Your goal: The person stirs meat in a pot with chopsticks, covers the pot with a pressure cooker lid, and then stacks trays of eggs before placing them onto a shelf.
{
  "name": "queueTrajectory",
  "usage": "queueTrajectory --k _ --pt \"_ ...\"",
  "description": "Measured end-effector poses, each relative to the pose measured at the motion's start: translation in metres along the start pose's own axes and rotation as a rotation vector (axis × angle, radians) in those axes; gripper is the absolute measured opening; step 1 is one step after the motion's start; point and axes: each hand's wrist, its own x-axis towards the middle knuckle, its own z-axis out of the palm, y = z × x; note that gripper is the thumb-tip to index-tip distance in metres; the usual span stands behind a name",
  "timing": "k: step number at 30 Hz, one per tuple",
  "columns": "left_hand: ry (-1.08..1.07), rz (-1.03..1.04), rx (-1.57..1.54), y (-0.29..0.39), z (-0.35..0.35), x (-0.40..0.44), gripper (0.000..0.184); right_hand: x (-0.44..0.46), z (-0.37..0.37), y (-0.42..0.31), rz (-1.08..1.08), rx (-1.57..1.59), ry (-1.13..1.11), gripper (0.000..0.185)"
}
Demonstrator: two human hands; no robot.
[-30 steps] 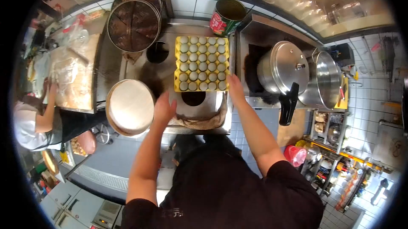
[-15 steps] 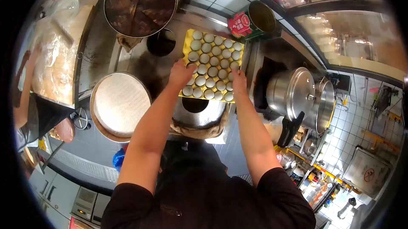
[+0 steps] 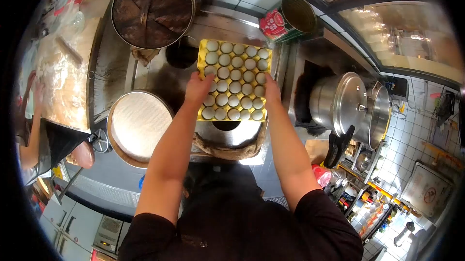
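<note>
A yellow egg tray (image 3: 205, 49) filled with rows of pale greenish eggs (image 3: 237, 62) is over the steel stove top (image 3: 179, 79). My left hand (image 3: 199, 88) grips its left edge, with the thumb over the rim beside the eggs. On the opposite edge my right hand (image 3: 272, 88) is closed round the rim, fingers partly hidden beneath. The tray's near edge overlaps a round burner opening (image 3: 226, 125). A brown cloth (image 3: 232, 152) lies along the stove's front edge.
Left of the stove stands a round cloth-lined steamer (image 3: 138, 128); a dark round lid (image 3: 152, 11) is behind it. A large can (image 3: 296, 16) stands at the back. Pressure cooker (image 3: 339, 101) and steel pot (image 3: 380, 115) are right. A co-worker's arms (image 3: 34, 125) reach over a floured board (image 3: 68, 82).
Both hands have closed on the egg tray's sides, where a second ago they were apart from it. The tray was tilted half a second ago and now looks straighter. The camera view has shifted.
</note>
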Motion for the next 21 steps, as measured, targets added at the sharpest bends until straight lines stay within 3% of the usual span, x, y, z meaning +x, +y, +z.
queueTrajectory --k 4,7,10,14,15,17,18,20,21 --pt "-0.006 -0.055 0.024 0.007 -0.004 -0.001 0.069 0.014 -0.010 0.007 0.096 0.112 -0.024 0.077" --pt "-0.026 0.005 -0.182 -0.001 -0.003 0.001 0.067 0.016 -0.009 0.015 0.034 0.146 -0.096 0.074" --pt "0.023 0.051 -0.102 -0.003 -0.001 -0.005 0.066 0.001 -0.010 0.005 0.060 0.162 -0.174 0.073" --pt "0.074 0.060 -0.114 0.019 -0.014 -0.037 0.065 -0.039 -0.008 -0.012 0.105 0.058 -0.020 0.080" --pt "0.062 0.073 -0.109 0.014 -0.015 -0.036 0.063 -0.035 -0.015 -0.002 0.074 0.144 -0.087 0.099" --pt "0.023 0.122 -0.176 0.014 -0.023 -0.049 0.060 -0.066 -0.021 -0.023 0.077 0.094 -0.050 0.094" --pt "0.072 0.219 -0.176 0.017 -0.027 -0.057 0.057 -0.073 -0.029 -0.024 -0.019 0.134 -0.073 0.076" --pt "0.072 0.161 -0.082 0.021 -0.039 -0.074 0.059 -0.115 -0.026 -0.045 -0.096 0.308 -0.173 0.049" --pt "0.115 0.214 -0.067 0.041 -0.057 -0.099 0.060 -0.070 -0.049 -0.009 -0.170 0.262 -0.242 0.071"
